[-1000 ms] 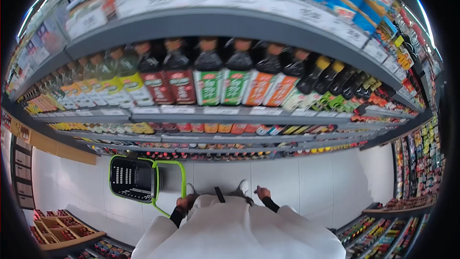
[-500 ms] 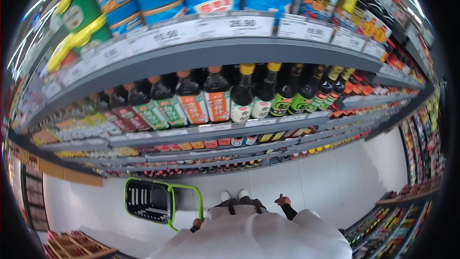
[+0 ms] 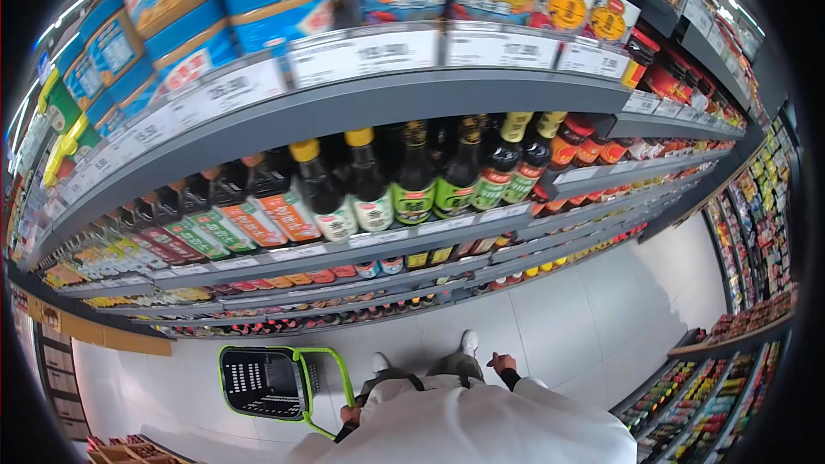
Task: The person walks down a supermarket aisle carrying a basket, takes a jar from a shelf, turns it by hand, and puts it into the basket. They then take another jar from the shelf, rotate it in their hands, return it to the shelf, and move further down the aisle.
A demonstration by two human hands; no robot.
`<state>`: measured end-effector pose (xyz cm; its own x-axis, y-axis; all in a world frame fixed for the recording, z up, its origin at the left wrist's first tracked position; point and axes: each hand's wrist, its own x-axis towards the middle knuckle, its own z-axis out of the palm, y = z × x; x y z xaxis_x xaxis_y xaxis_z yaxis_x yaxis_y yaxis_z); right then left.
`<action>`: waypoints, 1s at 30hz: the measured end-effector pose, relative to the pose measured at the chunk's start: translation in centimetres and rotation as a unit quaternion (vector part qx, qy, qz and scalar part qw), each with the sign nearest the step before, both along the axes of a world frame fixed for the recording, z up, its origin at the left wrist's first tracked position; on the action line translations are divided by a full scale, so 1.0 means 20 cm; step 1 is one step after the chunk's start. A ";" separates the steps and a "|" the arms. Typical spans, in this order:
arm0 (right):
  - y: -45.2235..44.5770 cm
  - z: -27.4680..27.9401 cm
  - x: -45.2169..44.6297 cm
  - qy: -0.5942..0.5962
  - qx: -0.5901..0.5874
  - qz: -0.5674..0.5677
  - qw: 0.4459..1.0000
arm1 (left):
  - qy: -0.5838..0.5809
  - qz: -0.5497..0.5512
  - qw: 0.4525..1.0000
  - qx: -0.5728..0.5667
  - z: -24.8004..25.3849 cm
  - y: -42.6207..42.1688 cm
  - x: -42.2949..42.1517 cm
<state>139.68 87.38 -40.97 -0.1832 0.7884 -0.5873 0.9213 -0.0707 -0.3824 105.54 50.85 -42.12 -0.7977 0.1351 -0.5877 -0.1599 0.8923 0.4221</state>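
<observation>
My left hand is closed around the green handle of a black shopping basket, low on my left side. The basket has a green rim and slotted walls, and nothing shows inside it. My right hand hangs free on my right, fingers loosely apart, touching nothing. Facing me is a shelf of dark sauce bottles: yellow-capped bottles, green-labelled bottles and orange-labelled bottles.
Above the bottles, an upper shelf edge carries price tags and blue tubs. Grey floor tiles lie beneath me. Another stocked rack stands at the lower right, and a wooden display at the lower left.
My view has shifted right along the shelf, so bottles and tubs sit further left. My feet have stepped apart. My left hand still grips the handle.
</observation>
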 end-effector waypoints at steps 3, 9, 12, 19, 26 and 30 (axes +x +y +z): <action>0.18 -0.18 0.18 -0.088 -0.009 0.046 0.995 | -0.018 0.018 1.000 0.004 0.14 0.28 0.20; 0.57 -0.49 0.72 -0.019 -0.019 0.224 0.974 | 0.093 0.056 0.994 -0.025 0.21 0.74 0.48; 0.82 -0.60 0.93 -0.102 -0.072 0.327 0.937 | 0.080 0.063 0.994 -0.040 0.26 0.87 0.56; 0.96 -0.52 0.92 -0.097 -0.094 0.268 0.954 | 0.050 -0.020 0.998 -0.037 0.27 0.99 0.81; 0.72 -0.14 0.82 0.095 0.010 0.025 0.995 | 0.068 0.015 0.995 0.070 0.13 1.14 0.92; 0.71 -0.10 1.00 0.099 0.017 -0.024 0.995 | 0.036 0.016 0.998 0.050 0.14 1.20 0.98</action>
